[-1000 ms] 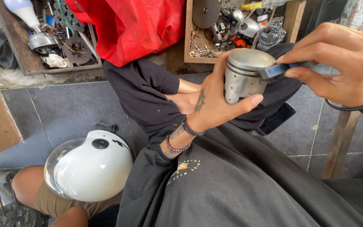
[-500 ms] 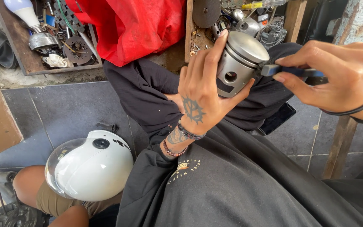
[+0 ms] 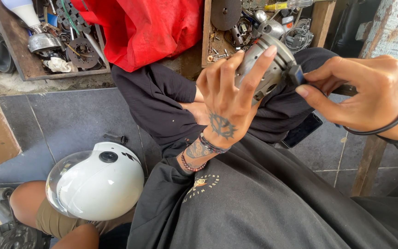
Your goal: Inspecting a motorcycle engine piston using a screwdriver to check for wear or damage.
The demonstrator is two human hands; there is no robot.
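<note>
My left hand (image 3: 229, 99) has turned, so its back faces me now. It wraps tight round the metal piston (image 3: 266, 62), up over my lap. My right hand (image 3: 362, 94) pinches a small dark tool (image 3: 296, 74) against its side. I think the tool could slip and scratch it if I push hard.

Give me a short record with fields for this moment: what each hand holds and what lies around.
left hand: wrapped around a grey metal piston, back of hand to the camera
right hand: pinches a small dark tool against the piston's side
lap: black garment
lower left: white helmet with clear visor
floor: grey tiles
behind: red cloth; wooden tray of metal parts
</note>
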